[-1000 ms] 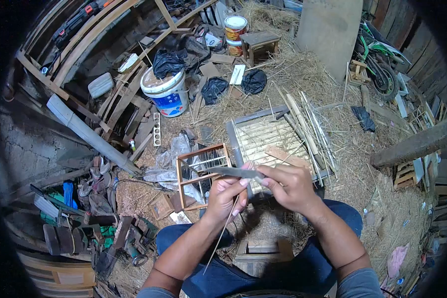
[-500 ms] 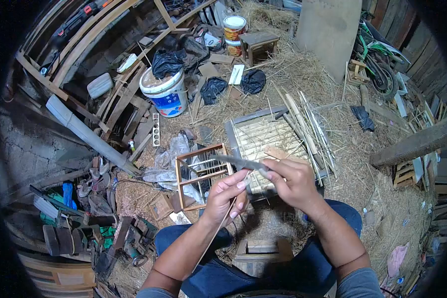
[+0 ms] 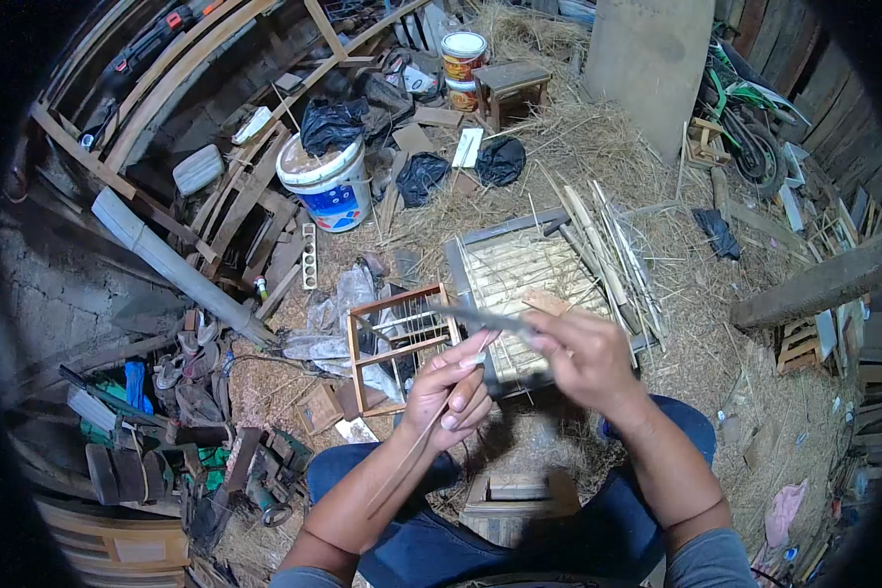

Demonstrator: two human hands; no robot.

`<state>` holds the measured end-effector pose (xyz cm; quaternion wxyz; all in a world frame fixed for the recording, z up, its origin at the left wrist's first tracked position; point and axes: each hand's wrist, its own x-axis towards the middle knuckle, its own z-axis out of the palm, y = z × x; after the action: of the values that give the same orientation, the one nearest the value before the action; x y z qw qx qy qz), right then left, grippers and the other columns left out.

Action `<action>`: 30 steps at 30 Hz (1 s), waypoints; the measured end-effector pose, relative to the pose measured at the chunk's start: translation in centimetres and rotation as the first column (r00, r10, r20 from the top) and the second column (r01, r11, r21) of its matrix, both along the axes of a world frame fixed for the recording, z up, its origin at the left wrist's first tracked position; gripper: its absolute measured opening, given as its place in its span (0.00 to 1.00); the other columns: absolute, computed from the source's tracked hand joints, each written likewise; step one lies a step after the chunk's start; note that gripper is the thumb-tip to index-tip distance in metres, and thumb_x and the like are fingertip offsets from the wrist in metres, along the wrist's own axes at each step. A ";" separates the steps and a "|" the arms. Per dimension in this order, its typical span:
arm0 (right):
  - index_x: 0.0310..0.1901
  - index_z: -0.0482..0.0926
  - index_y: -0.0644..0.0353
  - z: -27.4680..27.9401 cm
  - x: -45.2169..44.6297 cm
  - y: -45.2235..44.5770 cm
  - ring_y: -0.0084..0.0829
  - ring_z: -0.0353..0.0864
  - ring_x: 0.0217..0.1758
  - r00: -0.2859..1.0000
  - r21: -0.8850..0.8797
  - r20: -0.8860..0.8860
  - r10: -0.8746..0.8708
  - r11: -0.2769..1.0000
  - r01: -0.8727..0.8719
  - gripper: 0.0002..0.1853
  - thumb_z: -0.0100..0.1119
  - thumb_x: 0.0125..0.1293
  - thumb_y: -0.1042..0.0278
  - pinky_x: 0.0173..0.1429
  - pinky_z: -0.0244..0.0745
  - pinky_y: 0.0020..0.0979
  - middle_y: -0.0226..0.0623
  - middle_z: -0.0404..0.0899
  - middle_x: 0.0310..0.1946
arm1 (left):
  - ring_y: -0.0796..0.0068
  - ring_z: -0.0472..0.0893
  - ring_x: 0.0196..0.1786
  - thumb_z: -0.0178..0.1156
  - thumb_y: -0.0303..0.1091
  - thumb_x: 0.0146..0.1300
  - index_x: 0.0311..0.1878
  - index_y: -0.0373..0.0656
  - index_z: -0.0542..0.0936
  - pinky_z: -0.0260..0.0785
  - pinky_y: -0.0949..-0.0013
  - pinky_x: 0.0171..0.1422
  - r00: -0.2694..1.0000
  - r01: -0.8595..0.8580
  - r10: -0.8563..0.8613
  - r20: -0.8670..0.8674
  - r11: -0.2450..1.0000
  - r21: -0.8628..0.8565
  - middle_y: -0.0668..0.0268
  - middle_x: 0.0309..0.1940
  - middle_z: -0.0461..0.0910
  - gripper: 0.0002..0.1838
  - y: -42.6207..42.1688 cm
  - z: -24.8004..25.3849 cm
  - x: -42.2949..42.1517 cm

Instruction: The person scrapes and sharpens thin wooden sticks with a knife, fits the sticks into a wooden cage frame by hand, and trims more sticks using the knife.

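Observation:
Between the fingers of my left hand (image 3: 449, 394) is a thin wooden strip (image 3: 402, 472), whose long end hangs down over my forearm. My right hand (image 3: 590, 361) is closed round the handle of a knife (image 3: 482, 318). The blade points left and lies over the strip's upper end, just above my left fingertips; whether they touch is unclear. Behind the blade stands a small wooden frame (image 3: 354, 359) with thin bars. A slatted panel with a dark border (image 3: 459, 269) lies beyond my hands, with long thin sticks (image 3: 598, 245) along its right side.
A white bucket (image 3: 331, 194) with a black bag on top stands at the upper left. Farther back are a small stool (image 3: 512, 76) and stacked paint cans (image 3: 463, 57). A thick beam (image 3: 813, 284) juts in from the right. Straw covers much of the floor.
The knife and my right hand have shifted slightly right. The strip in my left hand has changed its angle, and the left fingers have curled a little more.

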<state>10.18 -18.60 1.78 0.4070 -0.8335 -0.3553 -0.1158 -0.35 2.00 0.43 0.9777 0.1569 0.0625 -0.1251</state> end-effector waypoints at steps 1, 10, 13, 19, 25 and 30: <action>0.51 0.90 0.50 0.4 -0.9 0.2 0.37 0.86 0.27 0.999 -0.001 0.001 0.048 0.999 -0.048 0.12 0.69 0.67 0.64 0.31 0.79 0.38 0.35 0.85 0.26 | 0.79 0.65 0.11 0.45 0.25 0.81 0.78 0.33 0.68 0.59 0.73 0.18 1.000 0.005 -0.005 -0.014 1.000 -0.026 0.67 0.16 0.73 0.24 0.1 -0.2 -0.1; 0.60 0.87 0.56 -1.0 0.7 0.0 0.33 0.91 0.39 0.982 0.180 -0.098 0.162 0.973 -0.142 0.16 0.66 0.73 0.66 0.45 0.83 0.35 0.36 0.91 0.41 | 0.82 0.67 0.12 0.50 0.28 0.82 0.79 0.36 0.68 0.59 0.76 0.18 0.999 0.039 -0.041 0.007 0.984 0.174 0.69 0.16 0.73 0.25 0.0 0.1 0.0; 0.68 0.81 0.59 -0.1 -0.1 0.1 0.27 0.90 0.45 0.784 0.427 -0.520 0.339 0.898 -0.105 0.20 0.63 0.77 0.66 0.50 0.82 0.31 0.34 0.91 0.47 | 0.83 0.66 0.12 0.52 0.32 0.83 0.78 0.37 0.70 0.59 0.77 0.19 0.997 0.073 -0.060 -0.049 0.933 0.353 0.71 0.15 0.72 0.25 -0.1 0.0 0.1; 0.72 0.77 0.62 0.5 0.1 -0.3 0.30 0.87 0.57 0.454 0.391 -0.812 0.366 0.919 -0.042 0.23 0.61 0.80 0.65 0.65 0.79 0.31 0.40 0.88 0.58 | 0.85 0.65 0.13 0.51 0.35 0.84 0.76 0.38 0.73 0.59 0.79 0.20 0.998 0.067 -0.055 -0.038 0.781 0.620 0.70 0.17 0.74 0.23 -0.4 0.2 0.0; 0.63 0.84 0.66 0.1 -0.5 -0.3 0.34 0.86 0.63 0.693 0.272 -0.669 0.268 0.956 -0.107 0.18 0.62 0.79 0.64 0.68 0.78 0.35 0.47 0.88 0.60 | 0.85 0.67 0.14 0.52 0.36 0.85 0.74 0.37 0.75 0.60 0.79 0.21 0.999 -0.017 0.048 -0.020 0.664 0.748 0.67 0.21 0.79 0.22 -1.1 0.3 0.2; 0.63 0.84 0.66 0.7 -0.7 -0.1 0.34 0.86 0.65 0.677 0.327 -0.676 0.291 0.942 -0.078 0.18 0.64 0.78 0.65 0.71 0.76 0.34 0.48 0.88 0.59 | 0.86 0.68 0.15 0.53 0.39 0.84 0.71 0.36 0.78 0.59 0.79 0.21 1.000 -0.018 -0.006 0.025 0.549 0.835 0.68 0.21 0.78 0.21 -0.9 0.3 0.4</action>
<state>9.50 -18.67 2.47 0.6326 -0.7078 -0.2323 0.2119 0.07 1.12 0.69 0.7872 0.6035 0.1026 -0.0753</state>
